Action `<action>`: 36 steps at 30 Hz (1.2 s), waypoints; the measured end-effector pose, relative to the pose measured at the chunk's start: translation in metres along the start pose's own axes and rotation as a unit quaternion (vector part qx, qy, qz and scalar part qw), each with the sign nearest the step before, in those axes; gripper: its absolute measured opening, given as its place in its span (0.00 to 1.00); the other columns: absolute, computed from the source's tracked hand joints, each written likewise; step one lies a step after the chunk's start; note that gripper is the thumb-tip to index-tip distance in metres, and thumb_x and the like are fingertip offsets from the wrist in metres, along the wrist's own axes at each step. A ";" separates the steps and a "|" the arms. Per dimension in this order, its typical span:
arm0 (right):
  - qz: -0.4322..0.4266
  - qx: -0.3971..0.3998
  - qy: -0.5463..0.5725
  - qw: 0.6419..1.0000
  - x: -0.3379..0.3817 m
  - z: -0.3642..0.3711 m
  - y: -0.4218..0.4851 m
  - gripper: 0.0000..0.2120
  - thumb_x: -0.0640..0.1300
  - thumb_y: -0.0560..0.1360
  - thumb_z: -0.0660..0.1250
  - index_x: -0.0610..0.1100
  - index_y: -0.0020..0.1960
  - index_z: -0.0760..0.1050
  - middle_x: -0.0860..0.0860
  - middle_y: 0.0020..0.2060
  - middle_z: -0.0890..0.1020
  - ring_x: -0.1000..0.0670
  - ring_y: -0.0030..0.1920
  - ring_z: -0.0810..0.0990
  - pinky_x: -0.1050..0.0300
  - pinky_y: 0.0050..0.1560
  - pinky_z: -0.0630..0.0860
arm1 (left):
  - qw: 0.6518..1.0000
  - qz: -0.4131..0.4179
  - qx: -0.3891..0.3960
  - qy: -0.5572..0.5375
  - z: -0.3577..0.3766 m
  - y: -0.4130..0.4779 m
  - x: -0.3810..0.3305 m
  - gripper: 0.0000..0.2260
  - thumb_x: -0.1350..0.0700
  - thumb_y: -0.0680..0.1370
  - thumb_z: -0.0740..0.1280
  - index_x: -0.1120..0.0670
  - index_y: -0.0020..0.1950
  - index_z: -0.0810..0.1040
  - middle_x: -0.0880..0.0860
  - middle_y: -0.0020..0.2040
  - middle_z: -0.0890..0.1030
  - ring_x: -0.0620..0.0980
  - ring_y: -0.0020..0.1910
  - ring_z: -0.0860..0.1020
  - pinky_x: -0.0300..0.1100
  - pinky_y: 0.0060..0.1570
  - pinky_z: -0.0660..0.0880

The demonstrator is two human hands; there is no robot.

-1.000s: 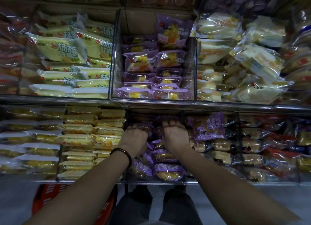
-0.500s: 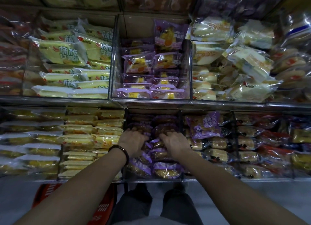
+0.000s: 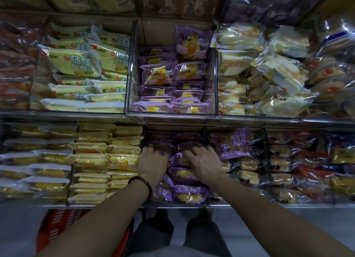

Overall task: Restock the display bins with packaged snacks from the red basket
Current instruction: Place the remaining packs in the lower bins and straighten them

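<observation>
Purple packs (image 3: 190, 196) lie in rows in the lower middle bin (image 3: 182, 205), stacked flat and filling it nearly front to back. Each is a soft bun or cake in thin glossy film with crimped ends. We judge them light, squashy and a bit slippery, and the film will crinkle and slide against its neighbours. The filling will dent if pressed hard, so keep the pressure low. We'd take a pack across its short sides with thumb and fingers, or pinch a crimped end seam, and not dig into the middle. To shift a whole row, flat palms on top should do.

Both hands are palm-down on the packs near the middle of the bin. The left hand (image 3: 152, 161) has its fingertips bent down over a pack in a back row, and we can't tell if it grips or only presses. The right hand (image 3: 204, 163) has its fingers spread and laid flat on the packs, pinching nothing. The hands are close together but apart.

The left wrist wears a dark bracelet (image 3: 143, 182). Yellow packs (image 3: 123, 149) fill the bin just left. The upper bin (image 3: 215, 80) has matching purple wrappers and looks half full. The red basket (image 3: 55, 230) sits on the floor at lower left, partly hidden by the left arm, so its contents can't be seen.
</observation>
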State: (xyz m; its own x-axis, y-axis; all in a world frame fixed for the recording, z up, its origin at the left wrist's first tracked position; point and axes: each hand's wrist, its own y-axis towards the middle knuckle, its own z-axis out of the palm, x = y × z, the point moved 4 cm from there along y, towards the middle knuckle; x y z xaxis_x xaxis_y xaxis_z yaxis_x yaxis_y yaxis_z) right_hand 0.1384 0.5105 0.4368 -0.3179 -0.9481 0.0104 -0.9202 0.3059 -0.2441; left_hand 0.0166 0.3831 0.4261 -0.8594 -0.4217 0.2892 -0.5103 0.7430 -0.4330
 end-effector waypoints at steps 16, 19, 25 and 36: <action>0.080 0.060 0.008 0.995 0.026 -0.016 0.015 0.15 0.37 0.80 0.63 0.46 0.65 0.77 0.42 0.60 0.80 0.39 0.64 0.76 0.46 0.50 0.79 | 0.995 -0.050 0.039 -0.072 0.004 0.017 -0.009 0.17 0.57 0.86 0.54 0.51 0.72 0.76 0.59 0.67 0.77 0.60 0.64 0.77 0.50 0.55 0.78; 0.076 0.064 0.019 0.995 0.025 -0.009 0.017 0.14 0.37 0.81 0.62 0.44 0.64 0.79 0.41 0.62 0.78 0.37 0.66 0.74 0.45 0.54 0.80 | 0.992 -0.055 0.052 -0.097 0.010 0.020 -0.010 0.16 0.55 0.86 0.56 0.52 0.73 0.73 0.61 0.68 0.75 0.62 0.65 0.75 0.51 0.57 0.77; 0.063 0.077 0.025 0.995 0.024 0.009 0.024 0.11 0.36 0.81 0.62 0.42 0.59 0.80 0.38 0.71 0.68 0.34 0.68 0.71 0.44 0.50 0.82 | 0.988 -0.042 0.048 -0.142 0.018 0.024 -0.009 0.18 0.45 0.87 0.55 0.52 0.70 0.76 0.60 0.68 0.75 0.59 0.64 0.76 0.50 0.57 0.77; 0.061 -0.008 0.030 0.998 0.020 0.000 -0.009 0.27 0.49 0.69 0.77 0.46 0.65 0.74 0.44 0.56 0.79 0.41 0.56 0.76 0.46 0.53 0.77 | 0.965 -0.093 -0.054 -0.241 -0.007 -0.007 0.001 0.23 0.44 0.83 0.65 0.51 0.75 0.66 0.60 0.73 0.65 0.59 0.64 0.76 0.52 0.55 0.80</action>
State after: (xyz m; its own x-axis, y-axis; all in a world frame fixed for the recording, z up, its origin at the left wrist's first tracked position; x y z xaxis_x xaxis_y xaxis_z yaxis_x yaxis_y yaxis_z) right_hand 0.1406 0.4883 0.4393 -0.4401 -0.8970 0.0407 -0.8775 0.4200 -0.2315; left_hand 0.0193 0.3813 0.4351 -0.6825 -0.7256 -0.0883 -0.6728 0.6708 -0.3122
